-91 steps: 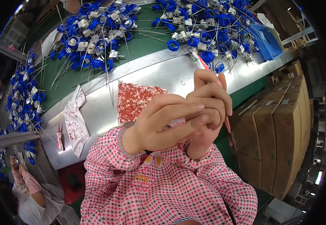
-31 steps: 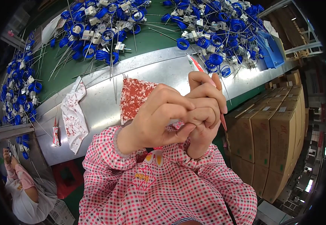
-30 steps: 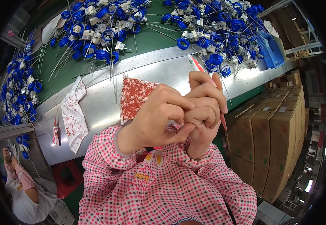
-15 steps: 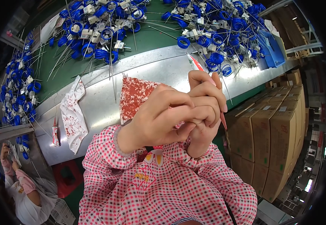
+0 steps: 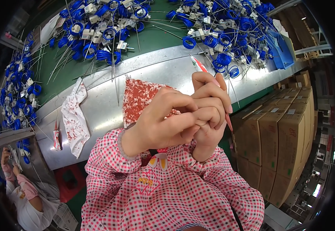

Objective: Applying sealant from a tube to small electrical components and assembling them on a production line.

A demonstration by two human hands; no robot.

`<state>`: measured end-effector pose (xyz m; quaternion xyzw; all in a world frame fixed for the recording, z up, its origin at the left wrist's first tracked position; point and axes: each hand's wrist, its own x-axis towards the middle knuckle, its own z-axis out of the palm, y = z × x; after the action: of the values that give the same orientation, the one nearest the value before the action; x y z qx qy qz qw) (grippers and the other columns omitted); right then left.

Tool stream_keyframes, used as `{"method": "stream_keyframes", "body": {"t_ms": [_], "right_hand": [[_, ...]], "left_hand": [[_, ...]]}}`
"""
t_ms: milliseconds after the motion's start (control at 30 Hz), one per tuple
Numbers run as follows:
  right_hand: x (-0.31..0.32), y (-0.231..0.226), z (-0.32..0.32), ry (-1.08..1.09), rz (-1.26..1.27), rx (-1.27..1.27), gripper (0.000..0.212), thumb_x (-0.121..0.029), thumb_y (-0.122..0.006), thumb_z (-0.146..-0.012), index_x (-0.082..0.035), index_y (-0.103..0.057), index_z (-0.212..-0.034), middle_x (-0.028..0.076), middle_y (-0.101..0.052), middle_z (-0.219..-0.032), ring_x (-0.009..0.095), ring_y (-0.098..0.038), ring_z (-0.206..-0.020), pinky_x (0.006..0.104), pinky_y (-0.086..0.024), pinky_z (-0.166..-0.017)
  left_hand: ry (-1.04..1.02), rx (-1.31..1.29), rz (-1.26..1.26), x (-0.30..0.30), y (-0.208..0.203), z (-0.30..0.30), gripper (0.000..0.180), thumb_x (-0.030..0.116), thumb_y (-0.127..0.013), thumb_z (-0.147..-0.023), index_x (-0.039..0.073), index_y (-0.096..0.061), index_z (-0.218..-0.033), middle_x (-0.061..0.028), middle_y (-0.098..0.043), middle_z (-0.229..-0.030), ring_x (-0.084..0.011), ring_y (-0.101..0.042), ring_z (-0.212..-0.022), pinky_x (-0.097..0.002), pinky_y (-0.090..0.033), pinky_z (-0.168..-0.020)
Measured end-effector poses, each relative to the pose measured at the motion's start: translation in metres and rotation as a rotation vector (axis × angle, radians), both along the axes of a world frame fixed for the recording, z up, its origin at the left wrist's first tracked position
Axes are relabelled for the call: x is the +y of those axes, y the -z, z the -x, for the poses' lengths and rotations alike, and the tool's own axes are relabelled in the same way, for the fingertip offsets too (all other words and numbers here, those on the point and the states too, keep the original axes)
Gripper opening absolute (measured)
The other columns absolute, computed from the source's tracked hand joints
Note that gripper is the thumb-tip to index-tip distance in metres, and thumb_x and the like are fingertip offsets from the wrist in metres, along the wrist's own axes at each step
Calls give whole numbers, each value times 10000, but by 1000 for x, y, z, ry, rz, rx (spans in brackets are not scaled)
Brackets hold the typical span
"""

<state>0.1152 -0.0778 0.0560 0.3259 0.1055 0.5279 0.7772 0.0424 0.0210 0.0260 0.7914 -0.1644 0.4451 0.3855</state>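
"How do the fingers stand?"

"The right hand (image 5: 212, 106) has its fingers curled around a slim red-and-white piece (image 5: 199, 64), which pokes out above the knuckles and again below, on the right. The left hand (image 5: 156, 123) meets it with bent fingers; whether they pinch anything, I can't tell."

"How would you work that well?"

"I'd keep the right grip light, hold the piece's tips clear of both palms, and let the left fingertips make small moves."

"And containers?"

"Beyond the fingers, up to the right, a blue bin (image 5: 286, 56) sits on the table (image 5: 104, 113) beside heaped blue coils (image 5: 224, 59); I can't make out its contents. Farther right of the fingers, cardboard boxes (image 5: 269, 136) stand stacked, their insides hidden."
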Motion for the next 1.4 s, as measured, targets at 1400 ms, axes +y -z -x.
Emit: {"method": "stream_keyframes", "body": {"t_ms": [1400], "right_hand": [[11, 13, -16, 48, 195, 66, 170, -179, -389, -914, -67, -334, -798, 31, -420, -472, 65, -244, -267, 208, -123, -319]], "left_hand": [[-691, 12, -105, 135, 10, -1, 273, -96, -544, -677, 5, -534, -931, -109, -545, -887, -278, -532, -784, -347, -441, -686]]}}
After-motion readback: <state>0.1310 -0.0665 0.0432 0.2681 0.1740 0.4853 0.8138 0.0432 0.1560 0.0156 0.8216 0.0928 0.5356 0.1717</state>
